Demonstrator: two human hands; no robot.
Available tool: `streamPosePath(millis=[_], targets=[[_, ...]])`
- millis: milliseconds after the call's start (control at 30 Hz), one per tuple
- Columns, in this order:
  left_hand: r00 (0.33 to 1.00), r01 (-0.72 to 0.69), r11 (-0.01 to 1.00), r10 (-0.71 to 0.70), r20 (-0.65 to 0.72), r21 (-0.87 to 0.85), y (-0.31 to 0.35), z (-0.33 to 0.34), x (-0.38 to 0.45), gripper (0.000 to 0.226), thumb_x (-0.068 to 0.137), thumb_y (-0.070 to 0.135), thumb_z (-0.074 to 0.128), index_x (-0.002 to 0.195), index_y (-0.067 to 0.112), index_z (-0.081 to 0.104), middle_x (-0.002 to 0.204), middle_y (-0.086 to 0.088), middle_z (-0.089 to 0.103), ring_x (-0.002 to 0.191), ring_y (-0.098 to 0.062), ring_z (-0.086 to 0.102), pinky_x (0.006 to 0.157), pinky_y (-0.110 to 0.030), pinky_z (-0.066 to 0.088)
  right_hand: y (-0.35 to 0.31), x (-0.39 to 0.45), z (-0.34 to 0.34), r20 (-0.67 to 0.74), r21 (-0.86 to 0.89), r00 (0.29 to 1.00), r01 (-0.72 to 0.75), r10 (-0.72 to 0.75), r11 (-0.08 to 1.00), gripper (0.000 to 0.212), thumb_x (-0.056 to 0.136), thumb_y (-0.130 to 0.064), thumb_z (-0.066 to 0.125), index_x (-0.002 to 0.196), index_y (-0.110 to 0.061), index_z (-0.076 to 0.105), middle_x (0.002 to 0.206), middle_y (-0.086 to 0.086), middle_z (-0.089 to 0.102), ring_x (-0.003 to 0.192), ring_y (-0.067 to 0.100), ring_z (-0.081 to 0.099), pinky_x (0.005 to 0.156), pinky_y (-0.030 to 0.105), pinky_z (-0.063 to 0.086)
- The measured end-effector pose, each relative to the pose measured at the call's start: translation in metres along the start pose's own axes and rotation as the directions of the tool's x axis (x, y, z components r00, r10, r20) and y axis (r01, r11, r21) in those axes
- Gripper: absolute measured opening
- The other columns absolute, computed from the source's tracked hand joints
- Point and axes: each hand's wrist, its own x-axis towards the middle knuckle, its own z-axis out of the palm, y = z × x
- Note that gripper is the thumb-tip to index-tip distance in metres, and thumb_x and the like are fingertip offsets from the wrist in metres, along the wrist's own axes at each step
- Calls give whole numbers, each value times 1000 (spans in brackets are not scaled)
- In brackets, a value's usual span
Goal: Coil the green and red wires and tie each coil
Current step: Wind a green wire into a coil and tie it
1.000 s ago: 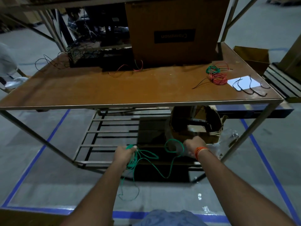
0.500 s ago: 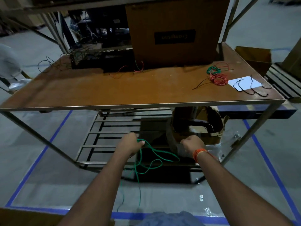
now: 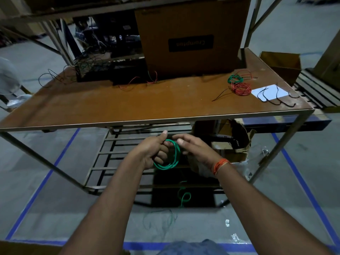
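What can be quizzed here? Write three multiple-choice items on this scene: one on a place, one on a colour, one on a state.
1. Where do the finished coils lie?
A. floor
B. far right of the table
C. inside the cardboard box

2. What colour is the wire being coiled?
A. green
B. red
C. black

3. How is the coil in hand held?
A. by neither hand
B. by the right hand alone
C. gripped by the left hand

Key:
1 B: a green coil and a red coil rest on the table.
2 A: the green wire loops between the hands.
3 C: the left hand curls round it; the right hand has straight fingers beside it.
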Motion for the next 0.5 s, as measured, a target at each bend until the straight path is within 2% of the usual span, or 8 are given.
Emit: streamPosePath(millis=[67, 167, 233, 300, 367, 433, 500], targets=[[1000, -16, 999, 16, 4, -32, 1, 5, -1, 52, 104, 58, 33, 68, 21, 40, 44, 6, 32, 32, -4, 19, 34, -15, 10, -1, 1, 8, 103, 82, 993, 54, -62, 995, 39, 98, -22, 57, 134, -6, 57, 126, 13, 66, 114, 17, 60, 102, 33, 47], [999, -48, 997, 49, 15, -63, 3, 8, -5, 50, 105, 56, 36, 69, 20, 41, 47, 7, 29, 35, -5, 19, 32, -16, 12, -2, 5, 10, 12, 53, 996, 86, -87, 995, 28, 96, -15, 60, 123, -9, 64, 116, 27, 67, 98, 24, 60, 93, 51, 49], [996, -87, 994, 87, 7, -72, 3, 8, -6, 48, 105, 53, 37, 71, 20, 43, 49, 8, 28, 35, -4, 20, 32, -16, 15, -4, 7, 9, -64, -12, 993, 96, -96, 995, 21, 97, -15, 60, 116, -12, 68, 107, 23, 70, 92, 25, 64, 93, 56, 51], [989, -147, 988, 146, -14, -56, 3, 11, -7, 45, 106, 50, 38, 74, 19, 46, 50, 8, 31, 37, -4, 23, 32, -16, 19, -6, 7, 11, -157, -133, 979, 113, -134, 985, 17, 96, -18, 61, 111, -17, 70, 96, 10, 74, 90, 22, 69, 91, 52, 55], [974, -224, 974, 224, -39, -12, 0, 16, -8, 42, 108, 46, 38, 77, 18, 48, 53, 8, 33, 40, -4, 25, 35, -16, 21, -8, 6, 12, -256, -241, 949, 120, -183, 963, 13, 96, -17, 62, 107, -19, 70, 89, -2, 74, 87, 10, 70, 85, 40, 58], [953, -297, 955, 298, -53, 23, -2, 22, -9, 40, 109, 42, 36, 80, 17, 49, 56, 7, 33, 44, -6, 26, 40, -18, 22, -14, 3, 12, -324, -380, 899, 162, -295, 911, 10, 96, -15, 63, 101, -19, 71, 85, -11, 71, 83, 0, 66, 77, 21, 53], [938, -345, 939, 345, -40, 10, -1, 29, -11, 40, 110, 39, 33, 82, 15, 48, 58, 6, 33, 46, -7, 27, 43, -19, 23, -19, 0, 7, -340, -478, 854, 205, -395, 854, 11, 95, -14, 64, 99, -20, 73, 84, -15, 69, 82, -2, 64, 72, 11, 46]])
